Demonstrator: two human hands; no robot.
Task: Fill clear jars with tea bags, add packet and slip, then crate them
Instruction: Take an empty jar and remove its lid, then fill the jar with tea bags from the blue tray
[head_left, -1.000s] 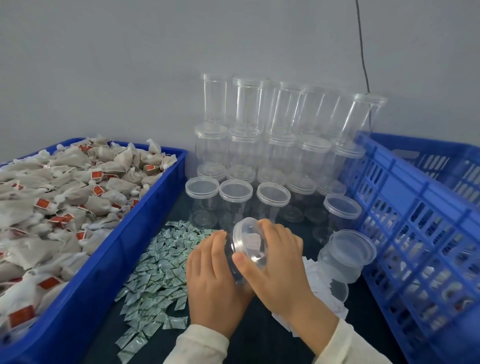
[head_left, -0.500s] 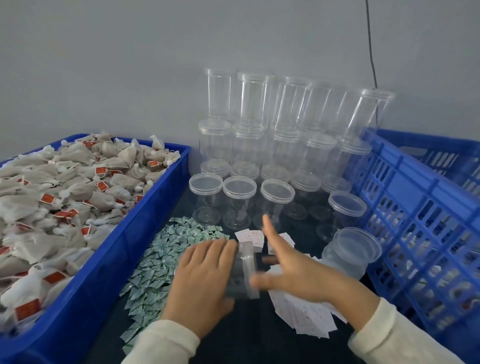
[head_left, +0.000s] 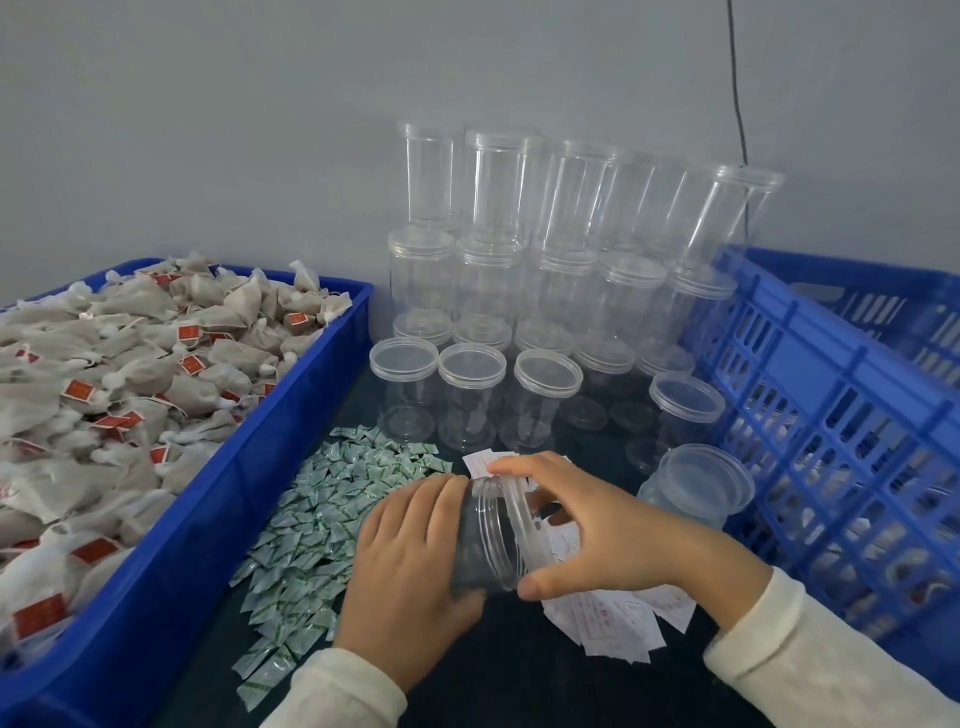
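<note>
Clear, thin-walled plastic forms the jar, held tipped on its side above the dark table. The left hand wraps its body, fingers curled over the top and thumb beneath; the right hand clasps the lid at the threaded mouth, fingers arched over the rim and thumb below. Whether the lid is fully free of the threads cannot be told. Beneath the right hand lie printed paper slips; under and beyond the left hand spreads a heap of small green packets; farther left stands a blue bin heaped with tea bags. Beyond both hands rise stacked empty jars, and right of the right hand a slatted blue crate. The jar is judged light, rigid yet somewhat squeezable, and smooth enough to slip; it is best gripped round the mid-body, with the lid taken by its edge.
</note>
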